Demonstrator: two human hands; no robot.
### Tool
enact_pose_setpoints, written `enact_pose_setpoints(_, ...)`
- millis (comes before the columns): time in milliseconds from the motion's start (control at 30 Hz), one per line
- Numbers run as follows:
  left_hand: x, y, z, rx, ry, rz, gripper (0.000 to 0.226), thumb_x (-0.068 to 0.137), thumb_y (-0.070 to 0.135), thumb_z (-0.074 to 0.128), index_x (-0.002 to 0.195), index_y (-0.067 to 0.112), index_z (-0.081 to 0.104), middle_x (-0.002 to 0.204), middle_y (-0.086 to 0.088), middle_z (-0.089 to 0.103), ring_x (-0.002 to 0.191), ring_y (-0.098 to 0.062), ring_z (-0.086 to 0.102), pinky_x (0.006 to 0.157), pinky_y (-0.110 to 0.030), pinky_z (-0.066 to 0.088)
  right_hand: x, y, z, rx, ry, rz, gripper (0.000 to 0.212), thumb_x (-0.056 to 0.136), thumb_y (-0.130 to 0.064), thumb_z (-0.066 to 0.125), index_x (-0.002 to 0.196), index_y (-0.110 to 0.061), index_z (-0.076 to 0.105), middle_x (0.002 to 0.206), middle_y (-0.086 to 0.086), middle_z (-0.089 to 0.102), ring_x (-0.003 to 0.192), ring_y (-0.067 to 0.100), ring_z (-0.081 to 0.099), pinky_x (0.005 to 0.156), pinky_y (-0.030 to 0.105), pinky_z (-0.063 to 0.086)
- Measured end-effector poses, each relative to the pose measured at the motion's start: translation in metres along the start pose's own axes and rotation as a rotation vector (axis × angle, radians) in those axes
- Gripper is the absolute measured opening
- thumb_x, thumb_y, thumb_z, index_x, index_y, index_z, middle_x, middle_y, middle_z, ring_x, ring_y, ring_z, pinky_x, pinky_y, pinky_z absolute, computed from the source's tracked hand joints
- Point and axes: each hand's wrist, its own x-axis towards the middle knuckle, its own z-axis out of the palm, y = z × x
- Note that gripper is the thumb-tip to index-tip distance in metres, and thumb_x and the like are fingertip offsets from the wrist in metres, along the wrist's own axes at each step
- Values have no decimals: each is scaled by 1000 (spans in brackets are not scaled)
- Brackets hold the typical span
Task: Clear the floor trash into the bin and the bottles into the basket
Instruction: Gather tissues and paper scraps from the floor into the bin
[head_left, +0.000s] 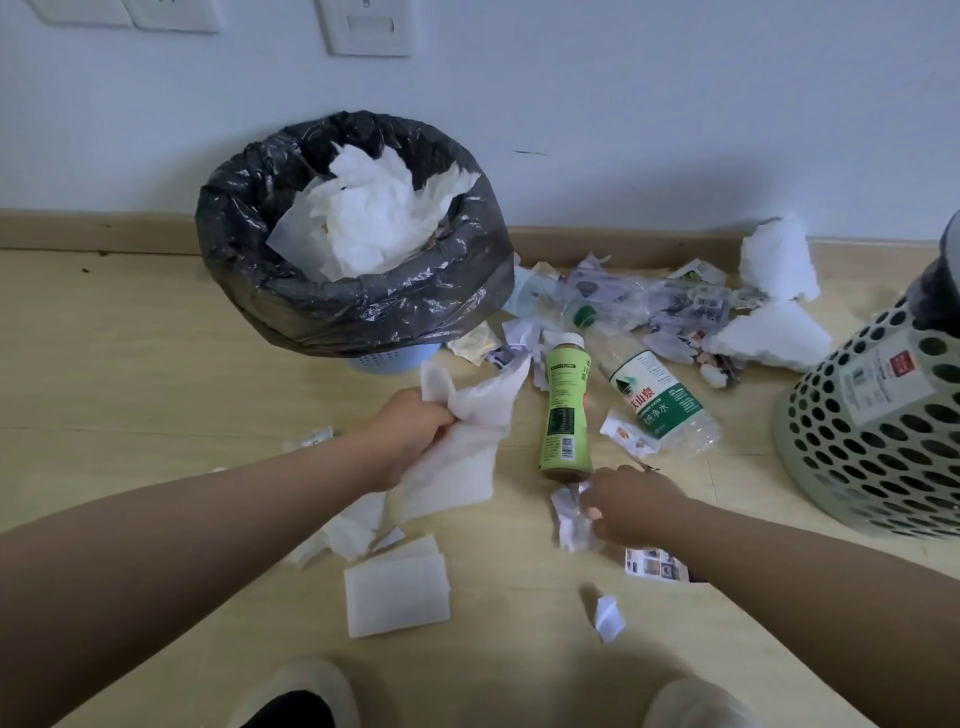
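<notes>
At far left the bin (363, 306), lined with a black bag, stands against the wall with white paper heaped inside. Nearer, the left hand (410, 431) grips a white tissue sheet (467, 447) in curled fingers, lifted above more tissue lying on the floor, with a folded tissue pad (397, 592) nearer still. Right of that a green-labelled bottle (566, 410) lies on its side, cap pointing far. At its near end the right hand (634, 501) pinches a crumpled paper scrap (571, 519) on the floor. Just right, a clear water bottle (660, 400) lies tilted, beyond it a scatter of wrappers (649, 301) and white wads (779, 260). The perforated basket (883, 441) stands at far right.
</notes>
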Motion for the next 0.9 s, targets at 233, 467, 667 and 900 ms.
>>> enact_pose_setpoints(233,1,5,-3,-292,-135,-174,31,92,34,40,92,13,63,72,-6,67,63,-21,62,62,-26,47,-14,27,-21,341,191,52,26,95,-28,42,110,-22,63,114,2,59,106,20,57,89,35,48)
enact_pose_setpoints(467,0,-5,20,567,-134,39,61,82,68,46,75,10,64,76,-4,61,71,-17,57,66,-26,42,-44,51,37,330,613,181,19,79,-8,65,98,-13,65,100,4,63,91,31,63,67,33,45)
enact_pose_setpoints(667,10,-33,32,1125,-130,314,35,85,19,54,59,21,31,64,8,38,73,-16,44,48,-21,26,-58,50,76,322,78,391,81,77,-49,61,144,-41,16,147,-6,18,128,23,33,98,39,41)
enact_pose_setpoints(900,10,-63,39,1430,-259,473,26,84,-5,41,105,9,44,89,1,30,75,-20,38,62,-31,36,-43,29,61,223,265,373,55,88,-28,49,138,-32,28,143,-3,31,127,21,37,99,37,34)
